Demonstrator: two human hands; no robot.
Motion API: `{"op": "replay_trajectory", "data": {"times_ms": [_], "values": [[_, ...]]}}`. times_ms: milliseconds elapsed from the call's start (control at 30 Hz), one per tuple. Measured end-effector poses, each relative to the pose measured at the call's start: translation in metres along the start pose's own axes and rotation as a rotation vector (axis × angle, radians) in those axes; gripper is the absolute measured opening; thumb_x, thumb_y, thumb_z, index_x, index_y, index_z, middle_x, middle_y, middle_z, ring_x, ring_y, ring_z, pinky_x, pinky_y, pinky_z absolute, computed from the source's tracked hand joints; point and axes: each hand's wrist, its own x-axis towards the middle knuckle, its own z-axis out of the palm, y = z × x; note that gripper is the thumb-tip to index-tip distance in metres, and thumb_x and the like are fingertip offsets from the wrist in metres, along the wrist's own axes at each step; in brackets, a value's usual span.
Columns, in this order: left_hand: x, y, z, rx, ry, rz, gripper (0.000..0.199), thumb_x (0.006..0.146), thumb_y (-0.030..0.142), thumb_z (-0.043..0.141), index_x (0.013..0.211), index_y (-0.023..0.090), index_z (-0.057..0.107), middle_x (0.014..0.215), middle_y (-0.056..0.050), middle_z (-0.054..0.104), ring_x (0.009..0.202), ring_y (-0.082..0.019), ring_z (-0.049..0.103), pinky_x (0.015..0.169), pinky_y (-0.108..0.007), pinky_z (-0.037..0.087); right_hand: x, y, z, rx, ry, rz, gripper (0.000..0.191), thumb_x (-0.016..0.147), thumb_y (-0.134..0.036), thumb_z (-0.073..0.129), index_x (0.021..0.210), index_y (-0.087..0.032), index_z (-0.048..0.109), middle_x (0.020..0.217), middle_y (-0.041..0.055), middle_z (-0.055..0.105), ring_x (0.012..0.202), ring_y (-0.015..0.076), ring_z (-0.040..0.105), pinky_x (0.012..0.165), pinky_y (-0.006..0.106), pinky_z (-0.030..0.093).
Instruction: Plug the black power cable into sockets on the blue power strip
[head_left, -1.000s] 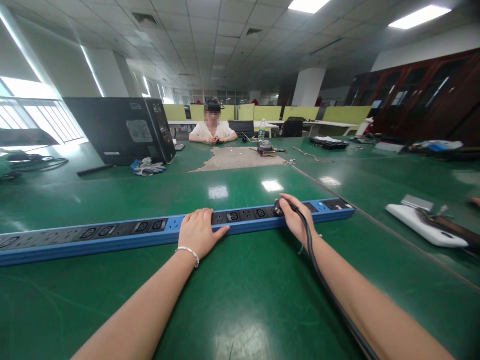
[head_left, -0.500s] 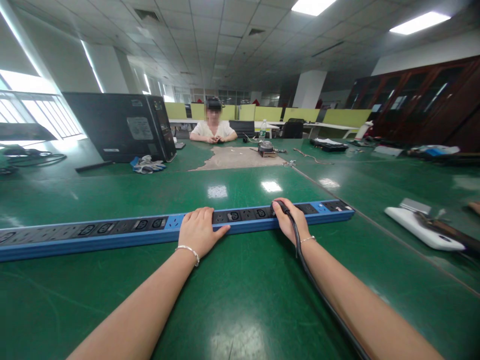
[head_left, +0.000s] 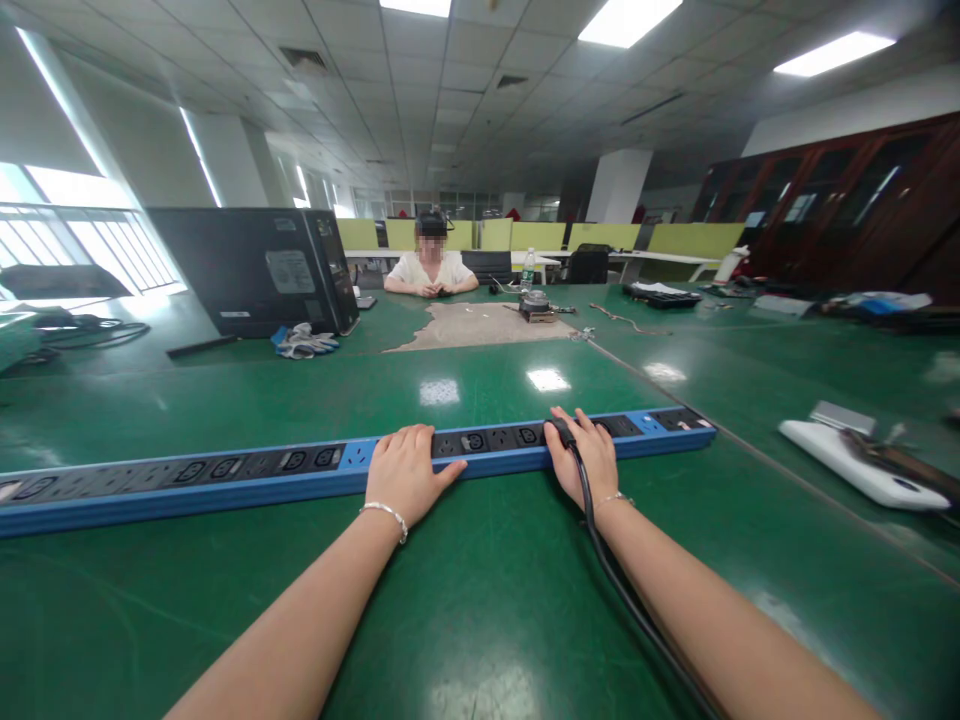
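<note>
A long blue power strip (head_left: pixel 292 490) with black sockets lies across the green table, running from the left edge to right of centre. My left hand (head_left: pixel 403 468) is wrapped over its middle, fingers on the far side and thumb along the near face. Farther right, my right hand (head_left: pixel 589 458) has a black plug (head_left: pixel 560 432) between thumb and fingers, down at the sockets. Whether its pins are fully seated is hidden. The plug's black cable (head_left: pixel 611 570) hangs over my wrist side and runs down along my right forearm.
A black computer case (head_left: pixel 262 270) stands at the back left, with work gloves (head_left: pixel 305 342) beside it. A person (head_left: pixel 431 262) sits across the table (head_left: pixel 450 600). On the right lies a white device (head_left: pixel 859 465). A bottle (head_left: pixel 529 265) stands at the back.
The camera view has tilted up slightly. My right hand's fingers have spread a little and lie flatter over the strip around the plug. My left hand stays on the strip.
</note>
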Motion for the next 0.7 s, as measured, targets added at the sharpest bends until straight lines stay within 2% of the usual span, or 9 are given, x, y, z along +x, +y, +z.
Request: {"op": "replay_trajectory", "data": {"times_ms": [133,333,600,700], "values": [[-0.0001,0.0002,-0.0006,-0.008,-0.010,-0.013,0.058,0.077,0.060,0.046,0.112,0.015,0.053,0.112,-0.013,0.061,0.108,-0.027,0.052,0.094,-0.041,0.036,-0.0021,-0.0004,-0.0036,-0.017,-0.007,0.007,0.037,0.087,-0.040,0.041,0.116,-0.025,0.058,0.123,0.0025,0.058,0.122,0.0237,0.044,0.101,0.045,0.028],[-0.0006,0.0001,-0.0014,-0.009,-0.012,-0.011,0.058,0.077,0.060,0.046,0.112,0.015,0.052,0.113,-0.013,0.061,0.108,-0.027,0.052,0.094,-0.041,0.035,0.0006,-0.0008,-0.0093,-0.016,-0.049,0.012,0.037,0.086,-0.041,0.043,0.115,-0.025,0.059,0.113,0.0047,0.064,0.115,0.0230,0.050,0.099,0.044,0.030],[0.0001,0.0000,-0.0017,-0.023,-0.020,-0.003,0.060,0.077,0.061,0.044,0.113,0.014,0.053,0.114,-0.013,0.060,0.110,-0.027,0.051,0.094,-0.041,0.035,0.0016,-0.0042,-0.0059,0.015,-0.019,0.076,0.036,0.084,-0.041,0.044,0.112,-0.026,0.061,0.111,0.0052,0.065,0.114,0.0236,0.050,0.100,0.048,0.027],[-0.0003,-0.0005,-0.0013,-0.019,-0.015,-0.001,0.062,0.078,0.063,0.042,0.113,0.012,0.052,0.114,-0.014,0.060,0.109,-0.027,0.051,0.094,-0.041,0.035,0.0015,-0.0024,-0.0064,0.013,-0.036,0.038,0.036,0.084,-0.042,0.044,0.113,-0.026,0.060,0.113,0.0048,0.064,0.114,0.0232,0.050,0.099,0.046,0.028]]}}
